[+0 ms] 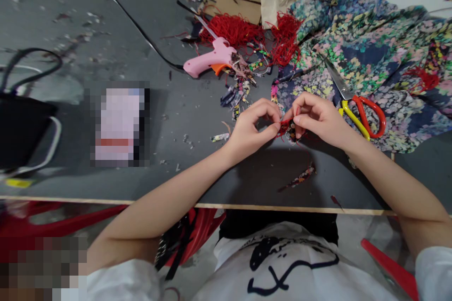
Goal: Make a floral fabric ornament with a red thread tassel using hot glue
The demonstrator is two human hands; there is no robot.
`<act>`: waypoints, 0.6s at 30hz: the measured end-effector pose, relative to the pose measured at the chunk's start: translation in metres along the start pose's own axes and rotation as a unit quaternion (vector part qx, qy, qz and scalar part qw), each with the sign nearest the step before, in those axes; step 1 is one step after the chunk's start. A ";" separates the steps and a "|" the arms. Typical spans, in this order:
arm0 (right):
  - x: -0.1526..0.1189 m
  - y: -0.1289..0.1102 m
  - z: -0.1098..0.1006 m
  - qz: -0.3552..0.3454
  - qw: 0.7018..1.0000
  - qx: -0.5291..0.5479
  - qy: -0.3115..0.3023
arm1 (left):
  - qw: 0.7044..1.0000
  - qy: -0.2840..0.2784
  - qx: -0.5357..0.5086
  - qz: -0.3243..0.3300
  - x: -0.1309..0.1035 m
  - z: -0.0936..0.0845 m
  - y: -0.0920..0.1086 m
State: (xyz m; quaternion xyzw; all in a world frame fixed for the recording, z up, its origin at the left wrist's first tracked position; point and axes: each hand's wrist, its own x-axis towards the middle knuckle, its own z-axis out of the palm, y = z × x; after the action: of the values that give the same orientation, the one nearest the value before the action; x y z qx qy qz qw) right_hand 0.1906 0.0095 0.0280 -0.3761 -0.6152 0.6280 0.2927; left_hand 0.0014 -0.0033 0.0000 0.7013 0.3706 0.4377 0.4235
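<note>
Between my two hands is a small bundle of red string and dark patterned fabric (286, 127), held just above the grey table. My left hand (256, 124) pinches its left end between thumb and fingers. At the other end, my right hand (319, 117) grips it with thumb and fingertips, a bit of red string showing by the fingers. The fingers partly cover the bundle, so its exact shape is unclear. Scissors (356, 108) with red and yellow handles lie on floral fabric (374, 61) just beyond my right hand.
A pink glue gun (208, 59) with a black cord lies beyond my left hand. Tangled red string (233, 30) and cardboard pieces (235, 4) lie behind it. On the left are a blurred phone (118, 124) and a black bag (26, 127). Fabric scraps (300, 176) dot the table.
</note>
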 end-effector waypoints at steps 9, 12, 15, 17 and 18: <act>0.001 0.002 -0.003 -0.002 0.999 0.015 0.030 | 0.999 -0.011 0.036 -0.004 -0.001 0.000 0.003; 0.002 0.003 -0.003 0.001 0.999 0.022 0.038 | 0.999 -0.017 0.048 -0.002 -0.001 0.000 0.004; 0.003 0.004 -0.002 -0.002 0.999 0.023 0.045 | 0.999 -0.021 0.050 0.003 0.000 0.000 0.004; 0.003 0.005 0.000 -0.005 0.998 0.023 0.054 | 0.999 -0.020 0.040 0.002 -0.001 0.001 0.005; 0.003 0.006 0.000 -0.007 0.998 0.022 0.059 | 0.999 -0.017 0.030 -0.005 -0.001 0.002 0.005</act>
State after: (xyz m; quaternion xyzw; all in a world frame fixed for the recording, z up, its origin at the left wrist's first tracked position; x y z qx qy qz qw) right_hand 0.1889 0.0116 0.0219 -0.4019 -0.5855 0.6161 0.3406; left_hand 0.0033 -0.0063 0.0040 0.7190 0.3798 0.4127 0.4105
